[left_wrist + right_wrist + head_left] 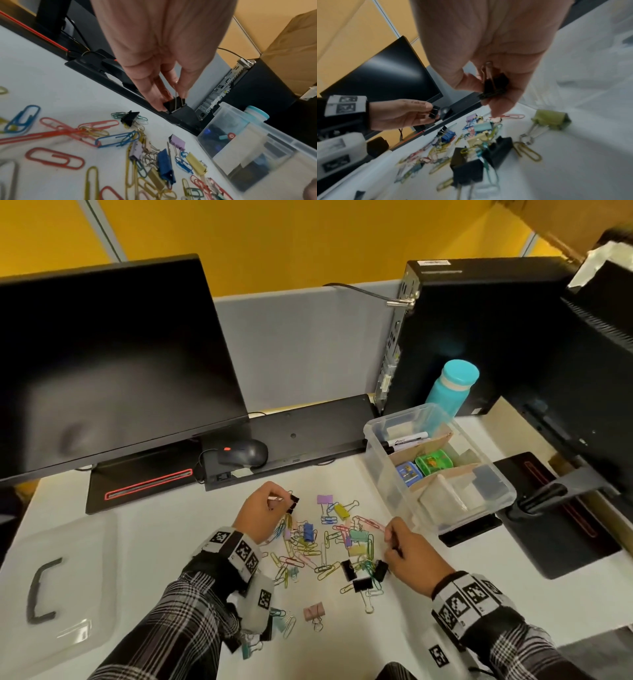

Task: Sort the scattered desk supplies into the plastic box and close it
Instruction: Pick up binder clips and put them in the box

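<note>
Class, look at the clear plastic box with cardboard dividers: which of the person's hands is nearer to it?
Right. The right hand sits just beside the clear plastic box's front wall, while the left hand is farther off, across the clip pile.

Bare desk [164, 529] lies open to my left, up to the loose lid [65, 587]. Right, the open plastic box [442, 494] walls my reach; the monitor [113, 364] and keyboard [308, 429] block the far side.
</note>
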{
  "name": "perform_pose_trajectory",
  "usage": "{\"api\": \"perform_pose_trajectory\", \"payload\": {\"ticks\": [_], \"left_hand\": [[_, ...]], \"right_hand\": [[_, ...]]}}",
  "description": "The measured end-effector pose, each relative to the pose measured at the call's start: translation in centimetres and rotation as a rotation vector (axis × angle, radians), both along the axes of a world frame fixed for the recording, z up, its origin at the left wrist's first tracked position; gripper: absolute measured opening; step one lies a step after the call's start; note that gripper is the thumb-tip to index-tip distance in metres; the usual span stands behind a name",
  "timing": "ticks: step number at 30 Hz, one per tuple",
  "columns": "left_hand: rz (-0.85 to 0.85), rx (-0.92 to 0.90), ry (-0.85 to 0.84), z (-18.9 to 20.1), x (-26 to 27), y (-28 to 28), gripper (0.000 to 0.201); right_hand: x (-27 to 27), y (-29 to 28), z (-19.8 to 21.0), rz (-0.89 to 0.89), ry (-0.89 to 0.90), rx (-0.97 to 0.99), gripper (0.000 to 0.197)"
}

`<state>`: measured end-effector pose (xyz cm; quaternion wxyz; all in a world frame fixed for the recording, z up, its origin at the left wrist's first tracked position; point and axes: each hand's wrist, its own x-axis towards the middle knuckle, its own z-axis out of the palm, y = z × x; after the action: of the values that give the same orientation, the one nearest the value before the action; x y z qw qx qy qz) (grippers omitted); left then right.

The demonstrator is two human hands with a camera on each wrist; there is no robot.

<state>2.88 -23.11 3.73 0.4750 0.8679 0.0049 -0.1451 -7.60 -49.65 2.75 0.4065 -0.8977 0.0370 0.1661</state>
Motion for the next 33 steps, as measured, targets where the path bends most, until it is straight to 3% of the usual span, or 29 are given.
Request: {"api": "perform_pose_trajectory", "payload": {"ticks": [2,5,10,12,16,20,23,27,33], "left_hand": [[0.043,-0.092,0.053,-0.1,-0.1,0.2,0.01],[0.043,-0.162,0.146,-0.4,-0.4,0.1,0.014],[0.015,-0.103,0.139,-0.2,-0.8,-0.3,0.03],[-0.05,0.002,0.103,-0.4,-1.0,-0.7,0.03],[-0.284,0.404,0.004,-1.2,-1.3,-1.4,0.028],[-0.525,0.602,0.014,-1.4,-1.5,-2.1,0.052],[-0.608,0.715,-0.051,-1.7,-1.6,-2.7,0.039],[-0.575,0.682,-0.059,-1.9,-1.7,-2.6,0.029],[-0.39,0.403,0.016,-1.6,-2.0,-1.3,0.034]], "right_hand": [[-0.6,-0.6,-0.4,-0.002,0.055,-0.171,0.011],[-1.4,-1.1,-0.3,0.007,0.087,-0.351,0.027],[-1.8,-1.5,-0.7,0.112,0.213,-0.568,0.051],[-1.7,-1.7,-0.8,0.112,0.22,-0.567,0.047],[-1.3,-1.6,-1.1,0.093,0.179,-0.586,0.049],[-0.9,-1.4,-1.4,0.169,0.227,-0.664,0.061],[-0.6,-0.7,-0.9,0.208,0.227,-0.71,0.053],[-0.5,0.5,0.0,0.256,0.257,-0.73,0.045],[-0.5,2.0,5.4,0.316,0.098,-0.601,0.035]]}}
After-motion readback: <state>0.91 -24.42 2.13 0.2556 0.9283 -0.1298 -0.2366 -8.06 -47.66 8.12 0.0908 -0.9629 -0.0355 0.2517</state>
